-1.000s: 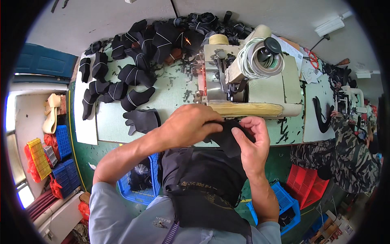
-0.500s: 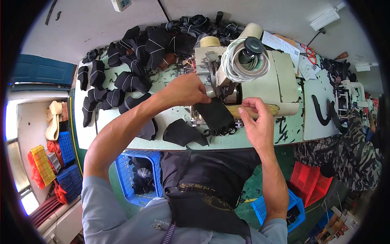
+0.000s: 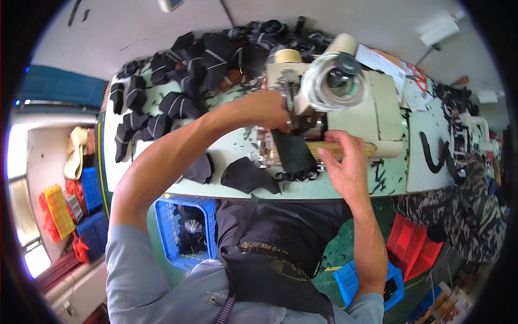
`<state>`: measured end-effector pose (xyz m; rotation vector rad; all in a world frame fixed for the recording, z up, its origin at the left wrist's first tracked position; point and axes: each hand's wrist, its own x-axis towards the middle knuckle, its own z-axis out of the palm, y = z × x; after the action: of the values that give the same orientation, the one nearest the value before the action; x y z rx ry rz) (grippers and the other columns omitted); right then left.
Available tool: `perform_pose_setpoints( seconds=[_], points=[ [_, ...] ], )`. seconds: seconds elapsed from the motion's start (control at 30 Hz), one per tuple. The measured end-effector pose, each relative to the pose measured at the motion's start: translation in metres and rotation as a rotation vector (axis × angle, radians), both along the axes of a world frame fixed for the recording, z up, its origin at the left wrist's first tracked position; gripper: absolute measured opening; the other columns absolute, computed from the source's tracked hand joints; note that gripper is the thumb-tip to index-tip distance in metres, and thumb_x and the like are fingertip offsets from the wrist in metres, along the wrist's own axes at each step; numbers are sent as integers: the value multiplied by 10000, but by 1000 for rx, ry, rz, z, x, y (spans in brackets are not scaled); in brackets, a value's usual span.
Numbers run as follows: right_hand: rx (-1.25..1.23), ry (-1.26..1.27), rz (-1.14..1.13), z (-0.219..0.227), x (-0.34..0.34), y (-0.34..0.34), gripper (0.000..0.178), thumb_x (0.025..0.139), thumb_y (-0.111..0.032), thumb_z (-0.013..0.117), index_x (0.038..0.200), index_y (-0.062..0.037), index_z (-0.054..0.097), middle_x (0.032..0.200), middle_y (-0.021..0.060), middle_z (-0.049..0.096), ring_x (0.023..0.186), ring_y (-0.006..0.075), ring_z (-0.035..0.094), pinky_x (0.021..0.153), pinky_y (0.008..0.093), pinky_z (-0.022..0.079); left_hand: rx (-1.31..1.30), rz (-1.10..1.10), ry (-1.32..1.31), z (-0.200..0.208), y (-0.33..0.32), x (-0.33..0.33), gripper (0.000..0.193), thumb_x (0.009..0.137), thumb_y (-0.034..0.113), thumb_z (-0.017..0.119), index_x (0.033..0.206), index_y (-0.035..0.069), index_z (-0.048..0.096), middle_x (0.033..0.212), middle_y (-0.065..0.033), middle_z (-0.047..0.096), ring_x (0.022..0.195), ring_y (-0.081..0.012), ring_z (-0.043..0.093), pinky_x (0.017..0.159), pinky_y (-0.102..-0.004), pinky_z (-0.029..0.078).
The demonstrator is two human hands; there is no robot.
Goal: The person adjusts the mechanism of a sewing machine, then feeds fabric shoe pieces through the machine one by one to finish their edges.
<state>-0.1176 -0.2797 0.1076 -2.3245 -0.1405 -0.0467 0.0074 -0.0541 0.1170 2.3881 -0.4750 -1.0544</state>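
A black fabric piece (image 3: 293,152) lies across the front of a cream sewing machine (image 3: 372,108), its upper end by the needle area. My left hand (image 3: 274,110) reaches over from the left with fingers curled down at that upper end, pinching it; the fingertips are partly hidden and slightly blurred. Just right of the cloth, my right hand (image 3: 348,162) hovers by the machine's front arm, thumb and fingers bent but apart, holding nothing. On the table nearer me rests another black fabric piece (image 3: 249,175).
Several black sewn pieces with pale seams (image 3: 181,105) heap at the table's left and back. White cord coils (image 3: 330,86) hang over the machine. Below are a blue crate (image 3: 181,259), a smaller blue basket (image 3: 345,281) and a red crate (image 3: 413,245). Another person (image 3: 458,210) sits at right.
My left hand has moved farther up and in toward the needle area, and the fabric's upper end has turned with it. My right hand keeps about the same pose. The whole view shifts slightly.
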Motion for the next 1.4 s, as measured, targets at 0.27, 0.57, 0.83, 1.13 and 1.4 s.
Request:
perform_pose_setpoints(
  seconds=[0.27, 0.57, 0.83, 1.13, 1.4],
  points=[
    [-183, -48, -75, 20, 29, -1, 379, 818, 3, 714, 1181, -63, 626, 970, 116, 645, 969, 349, 609, 824, 474, 482, -40, 224, -270, -6, -11, -55, 307, 868, 339, 721, 944, 47, 775, 889, -164, 750, 860, -349, 724, 794, -455, 559],
    [570, 488, -130, 59, -39, -37, 229, 852, -6, 758, 1049, -43, 646, 923, -21, 617, 873, 44, 560, 770, 229, 463, -318, 397, 135, 10, 9, -137, 290, 913, 315, 714, 1021, 53, 777, 790, -89, 735, 728, -171, 688, 715, -333, 539],
    [995, 493, -283, 52, -56, -33, 255, 848, 43, 751, 1045, -49, 618, 981, -2, 649, 906, 72, 602, 838, 231, 489, -381, 385, 254, 17, -2, -149, 250, 943, 239, 722, 1074, 33, 776, 877, -65, 763, 781, -99, 670, 728, -282, 534],
    [1029, 488, -311, 52, -60, -37, 248, 852, 39, 752, 1043, -52, 620, 980, 1, 652, 893, 68, 598, 822, 227, 489, -327, 370, 291, 24, -7, -150, 252, 935, 254, 722, 1075, 52, 779, 890, -74, 763, 792, -104, 672, 724, -288, 531],
    [1042, 479, -329, 50, -60, -41, 238, 856, 35, 752, 1035, -58, 625, 947, -10, 651, 869, 62, 597, 795, 220, 490, -305, 356, 274, 15, -9, -152, 255, 927, 264, 728, 1076, 63, 780, 895, -76, 764, 812, -114, 684, 760, -294, 537]
  ],
)
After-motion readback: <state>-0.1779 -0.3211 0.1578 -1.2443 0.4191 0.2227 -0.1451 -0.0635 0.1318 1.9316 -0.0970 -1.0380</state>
